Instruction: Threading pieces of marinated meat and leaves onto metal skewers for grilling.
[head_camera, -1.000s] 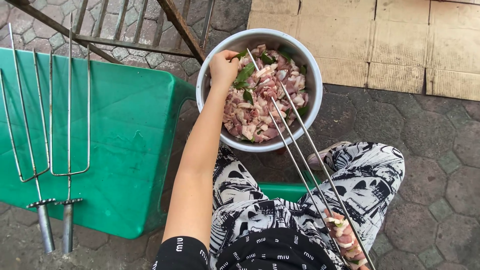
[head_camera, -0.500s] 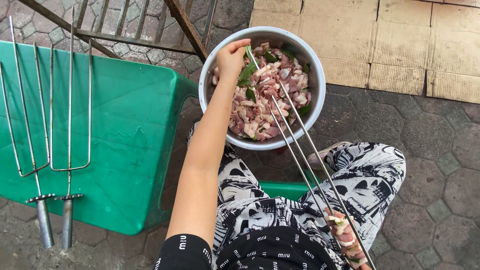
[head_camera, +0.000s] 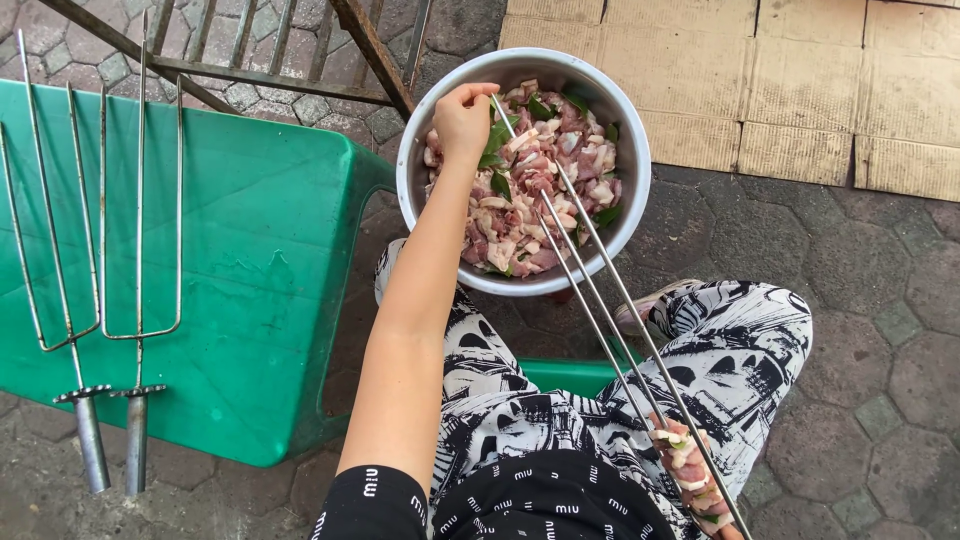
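- Reaching over your knee, your left hand (head_camera: 464, 120) is at the upper left part of the metal bowl (head_camera: 620, 235), above the meat.
- Your fingers on this hand are curled together in a pinch; they seem to grip a small piece from the bowl, but you cannot see clearly which piece, because the hand covers it.
- The raw meat pieces (head_camera: 530, 195) fill the bowl, pink and pale, mixed with some green leaves (head_camera: 497, 140) just beside your fingers.
- The bowl stands on the paved ground (head_camera: 880, 300), between the green plastic table (head_camera: 240, 250) and the cardboard sheets (head_camera: 800, 80).
- A long two-pronged skewer (head_camera: 600, 300) goes from the lower right up over the bowl, its tips near your left hand.
- Some meat is already threaded (head_camera: 690, 475) on the low end of this skewer.
- Your right hand is almost out of view at the bottom edge, so its grip cannot be told.
- Two empty forked skewers (head_camera: 100, 300) lie on the green table, well apart from the bowl.
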